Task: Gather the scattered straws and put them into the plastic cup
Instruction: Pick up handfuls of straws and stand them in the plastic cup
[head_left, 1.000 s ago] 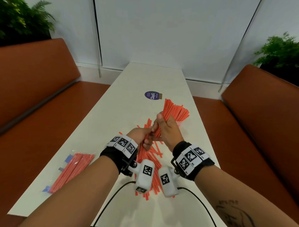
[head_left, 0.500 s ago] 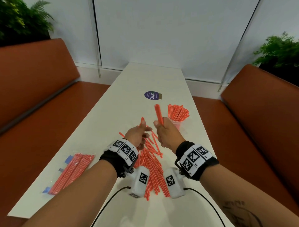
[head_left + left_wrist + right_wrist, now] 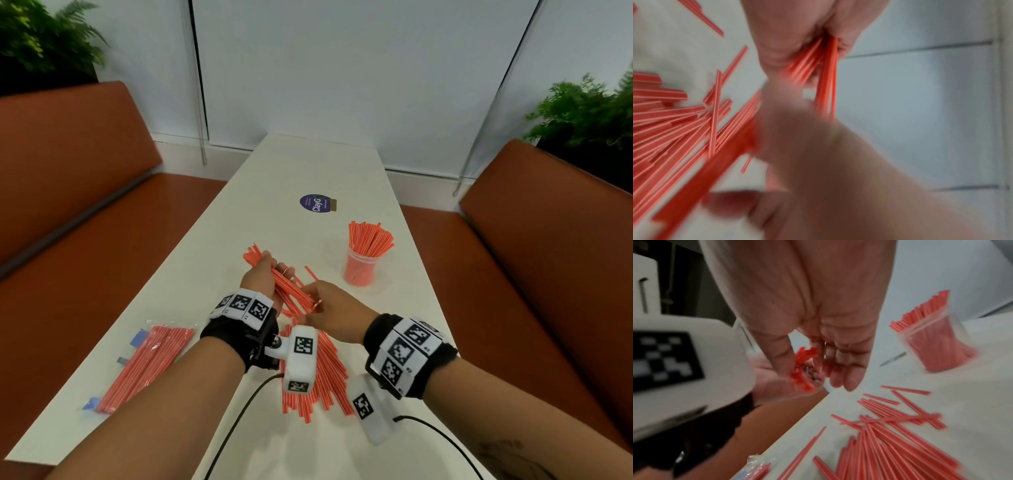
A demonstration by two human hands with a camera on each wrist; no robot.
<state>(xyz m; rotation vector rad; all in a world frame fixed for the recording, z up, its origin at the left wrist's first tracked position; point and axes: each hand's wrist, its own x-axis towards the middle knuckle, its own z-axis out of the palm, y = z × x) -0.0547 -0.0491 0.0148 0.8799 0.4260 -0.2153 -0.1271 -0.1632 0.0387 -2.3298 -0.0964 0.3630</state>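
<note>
Head view: my left hand (image 3: 265, 279) grips a loose bunch of straws (image 3: 287, 287), and my right hand (image 3: 329, 308) pinches their near ends, over the pile (image 3: 318, 377) by the table's (image 3: 274, 178) near edge. The cup (image 3: 360, 270) stands toward the right edge, nearly full, so uneven ends could snag there, spill, or tip it.

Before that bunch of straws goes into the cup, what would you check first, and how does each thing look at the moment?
1. Bunch held firmly: ok. The left hand grips the bundle of straws.
2. Ends evened up: not ok. The right hand is at the bundle's near end and the tips look uneven.
3. Right hand's hold: cannot tell. Its fingers look fairly straight by the straw ends, but the wrist view is blurred.
4. Plastic cup upright and unobstructed: ok. It stands to the right, apart from both hands.
5. Room in the cup: cannot tell. It already looks packed.
6. Job nearly done: not ok. Many loose straws lie on the table.
</note>
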